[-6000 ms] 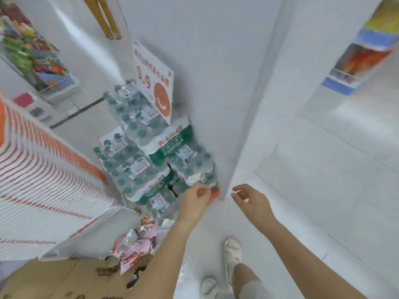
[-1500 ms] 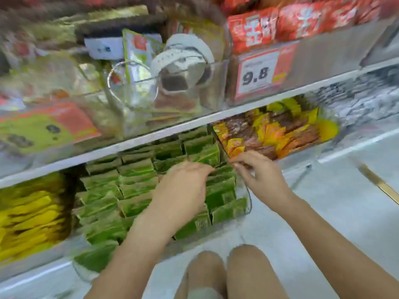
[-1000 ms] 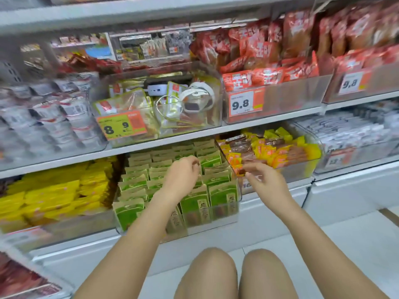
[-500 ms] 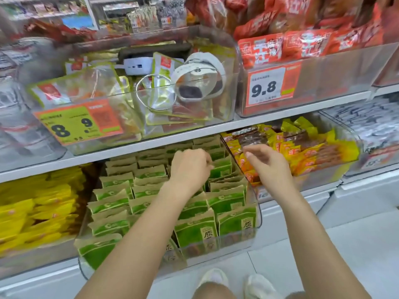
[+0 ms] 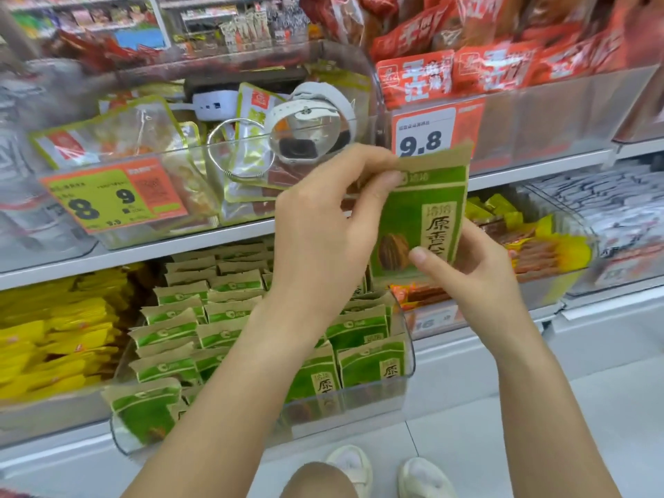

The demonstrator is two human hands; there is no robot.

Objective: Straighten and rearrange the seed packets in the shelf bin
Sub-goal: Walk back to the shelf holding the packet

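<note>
Both hands hold one green seed pkt upright above the clear bin: left hand pinches top edge, right hand grips bottom, pkt's long axis vertical, bin directly below.

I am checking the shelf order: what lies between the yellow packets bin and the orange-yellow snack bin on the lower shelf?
In the head view, the clear bin of green seed packets lies between them.

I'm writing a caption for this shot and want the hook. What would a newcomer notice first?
A green seed packet held up at centre, the left hand pinching its top and the right hand its bottom. Below it sits a clear bin of matching packets, and behind it an orange 9.8 price tag.
</note>
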